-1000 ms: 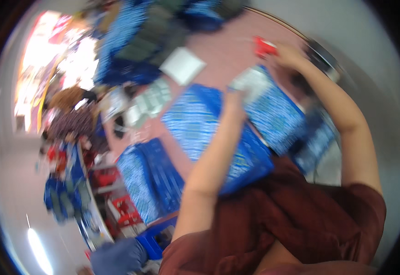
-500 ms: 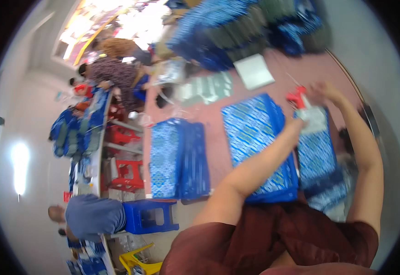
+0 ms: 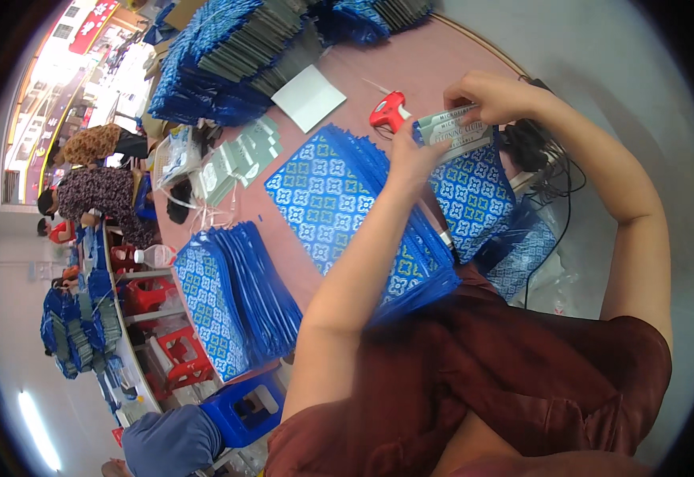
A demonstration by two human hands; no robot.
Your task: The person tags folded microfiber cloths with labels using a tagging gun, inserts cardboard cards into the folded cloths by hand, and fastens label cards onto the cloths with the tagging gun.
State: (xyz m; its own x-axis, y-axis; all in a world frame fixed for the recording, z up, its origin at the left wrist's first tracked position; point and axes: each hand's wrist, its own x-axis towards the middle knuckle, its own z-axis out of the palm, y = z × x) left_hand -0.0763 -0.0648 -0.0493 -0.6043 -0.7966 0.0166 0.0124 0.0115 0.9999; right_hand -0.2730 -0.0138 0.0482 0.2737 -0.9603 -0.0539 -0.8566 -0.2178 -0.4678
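Note:
Both my hands are at the top end of a blue patterned folded cloth (image 3: pixel 472 191) on the near right of the pink table. A grey-green card sleeve (image 3: pixel 462 137) sits around or over that end. My left hand (image 3: pixel 417 159) grips the sleeve's left side, its thumb lying on the front. From above, my right hand (image 3: pixel 494 99) pinches the sleeve's upper edge with bent fingers. Just beyond my left hand lies a red gun-shaped tool (image 3: pixel 389 111) with a white part. Left of the hands, a stack of blue patterned cloths (image 3: pixel 323 191) is partly covered by my left forearm.
Another cloth stack (image 3: pixel 243 294) stands farther left. Grey-green cards (image 3: pixel 239 159) lie fanned out beside a white sheet (image 3: pixel 309 98). A large pile of sleeved cloths (image 3: pixel 227 60) fills the far side. Black cables (image 3: pixel 565 175) hang by the right edge. People sit and stand at left.
My right hand has come down from the air and now grips the sleeve with my left hand. The view has turned, shifting the table's things leftward.

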